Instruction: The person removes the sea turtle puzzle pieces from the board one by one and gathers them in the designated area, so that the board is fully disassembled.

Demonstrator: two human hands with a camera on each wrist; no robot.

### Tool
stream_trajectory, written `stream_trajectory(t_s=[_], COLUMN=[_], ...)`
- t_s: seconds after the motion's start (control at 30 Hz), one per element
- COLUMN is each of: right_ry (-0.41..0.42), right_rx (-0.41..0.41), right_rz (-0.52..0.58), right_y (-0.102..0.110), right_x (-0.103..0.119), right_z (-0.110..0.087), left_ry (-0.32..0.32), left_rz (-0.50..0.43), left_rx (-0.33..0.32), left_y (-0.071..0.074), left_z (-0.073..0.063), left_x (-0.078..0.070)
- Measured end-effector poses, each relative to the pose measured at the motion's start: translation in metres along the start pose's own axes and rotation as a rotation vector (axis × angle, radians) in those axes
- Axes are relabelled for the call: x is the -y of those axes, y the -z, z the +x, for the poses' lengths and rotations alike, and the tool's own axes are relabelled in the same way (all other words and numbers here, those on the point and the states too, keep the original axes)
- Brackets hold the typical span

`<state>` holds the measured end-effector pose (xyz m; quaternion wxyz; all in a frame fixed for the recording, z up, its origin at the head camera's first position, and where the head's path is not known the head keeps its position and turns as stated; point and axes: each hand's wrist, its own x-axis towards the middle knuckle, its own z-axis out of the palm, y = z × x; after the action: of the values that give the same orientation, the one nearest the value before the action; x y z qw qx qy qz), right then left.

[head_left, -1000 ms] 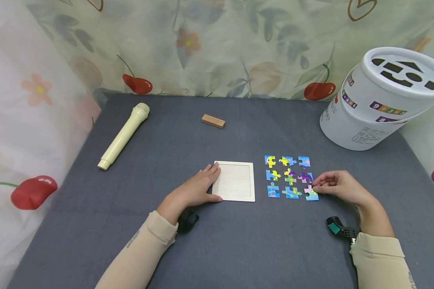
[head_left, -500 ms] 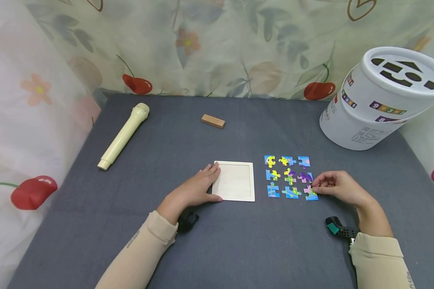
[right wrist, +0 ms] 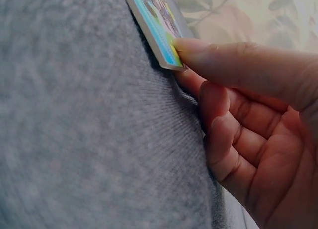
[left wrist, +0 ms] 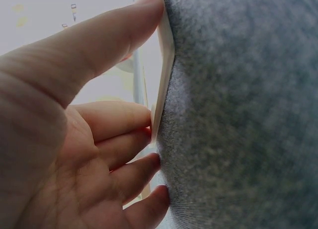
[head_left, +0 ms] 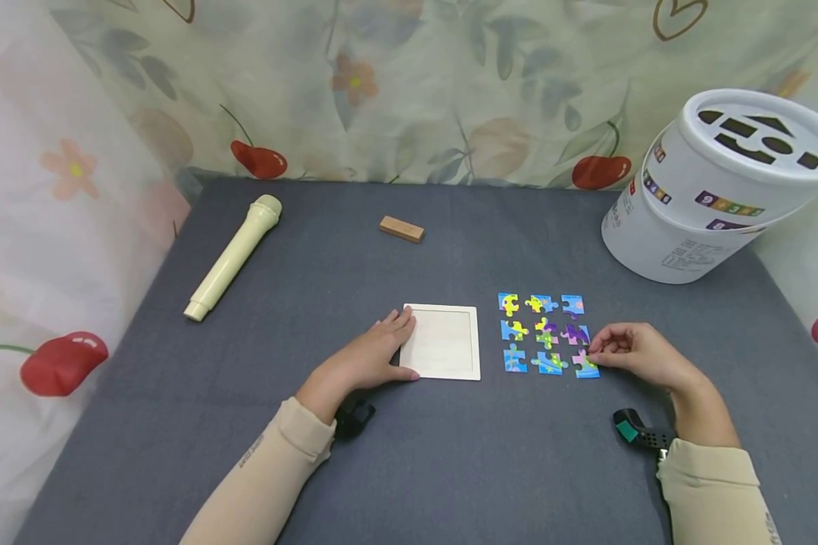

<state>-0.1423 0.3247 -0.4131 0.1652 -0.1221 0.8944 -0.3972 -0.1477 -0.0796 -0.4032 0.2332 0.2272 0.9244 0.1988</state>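
In the head view my left hand (head_left: 369, 354) rests against the left side of a square, pale wooden puzzle tray (head_left: 440, 342). Its fingers are spread, with the thumb at the near corner and the fingertips by the far corner. My right hand (head_left: 644, 354) pinches the outer edge of the near-right puzzle piece (head_left: 588, 368). In the right wrist view the thumb (right wrist: 213, 52) lies over that piece's corner while the index finger sits at its edge. The other pieces, such as the purple-and-blue puzzle piece (head_left: 576, 334), lie apart in three rows on the cloth.
A tilted-looking white bucket (head_left: 695, 197) with shape holes in its lid stands at the back right. Farther back lies a small wooden block (head_left: 401, 228). A cream toy microphone (head_left: 235, 257) is at the left. Patterned curtains (head_left: 416, 98) border the dark cloth-covered table (head_left: 450, 469).
The right hand and the near-right puzzle piece have shifted very slightly left. The left hand and the tray stay in place.
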Motion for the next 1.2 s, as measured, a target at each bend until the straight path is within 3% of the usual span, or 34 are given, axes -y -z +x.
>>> stream_trajectory(t_s=[0.97, 1.1, 1.2], right_ry=[-0.002, -0.014, -0.033], right_rx=[0.001, -0.043, -0.121], right_rz=[0.016, 0.034, 0.054], right_y=[-0.003, 0.000, 0.008], right_x=[-0.005, -0.008, -0.008], right_z=[0.004, 0.000, -0.008], left_ry=[0.014, -0.011, -0.050], left_rz=[0.041, 0.041, 0.032], left_rx=[-0.004, -0.030, -0.106], left_y=[0.000, 0.003, 0.012], left_z=[0.001, -0.001, -0.007], left_x=[0.001, 0.000, -0.002])
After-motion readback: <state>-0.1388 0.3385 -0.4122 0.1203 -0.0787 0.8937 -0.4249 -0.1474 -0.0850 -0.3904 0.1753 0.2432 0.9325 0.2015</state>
